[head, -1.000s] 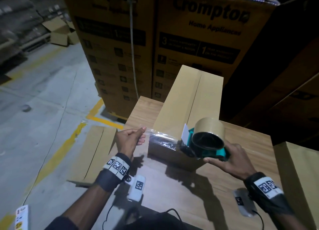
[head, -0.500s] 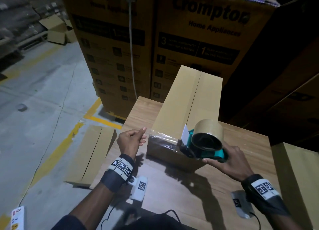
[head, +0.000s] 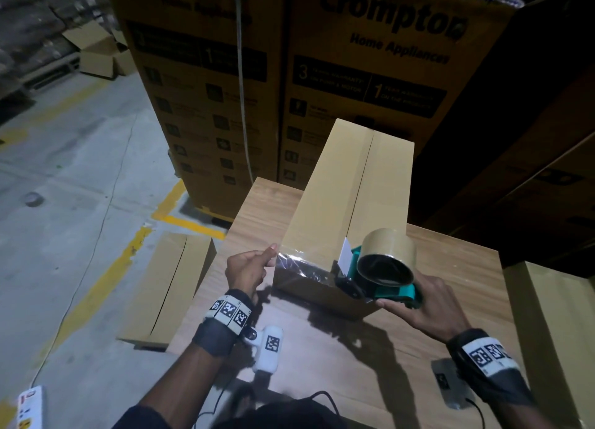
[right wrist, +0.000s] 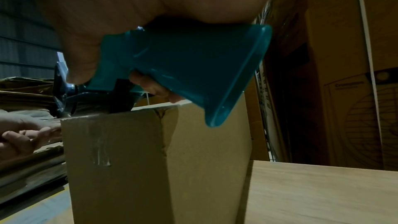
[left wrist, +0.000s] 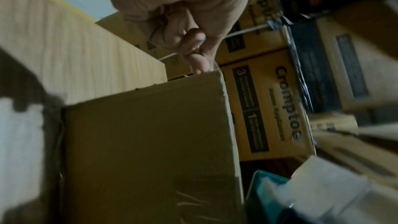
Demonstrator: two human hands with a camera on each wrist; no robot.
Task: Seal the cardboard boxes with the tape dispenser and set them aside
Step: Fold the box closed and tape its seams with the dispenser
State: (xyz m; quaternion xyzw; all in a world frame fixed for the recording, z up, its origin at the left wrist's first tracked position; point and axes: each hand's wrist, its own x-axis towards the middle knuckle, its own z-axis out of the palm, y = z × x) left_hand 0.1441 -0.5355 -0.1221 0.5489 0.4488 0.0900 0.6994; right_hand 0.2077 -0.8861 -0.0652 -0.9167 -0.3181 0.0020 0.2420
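Observation:
A long plain cardboard box (head: 338, 197) lies on the wooden table (head: 450, 267), its near end toward me. My right hand (head: 418, 303) grips the teal handle (right wrist: 189, 67) of the tape dispenser (head: 380, 267), whose front rests on the box's near top edge. A strip of clear tape (head: 299, 261) runs left from the dispenser across the box's near end. My left hand (head: 251, 267) pinches the tape's free end at the box's near left corner (left wrist: 215, 74). An older piece of tape (right wrist: 101, 149) sticks to the box's end face.
Tall stacked "Crompton" cartons (head: 370, 58) stand just behind the table. Another plain box (head: 553, 332) stands at the table's right. A flat box (head: 167, 287) lies on the floor to the left, beside yellow floor lines (head: 135, 251).
My left hand has drawn the tape end slightly further left. The dispenser and my right hand stay at the box's near edge.

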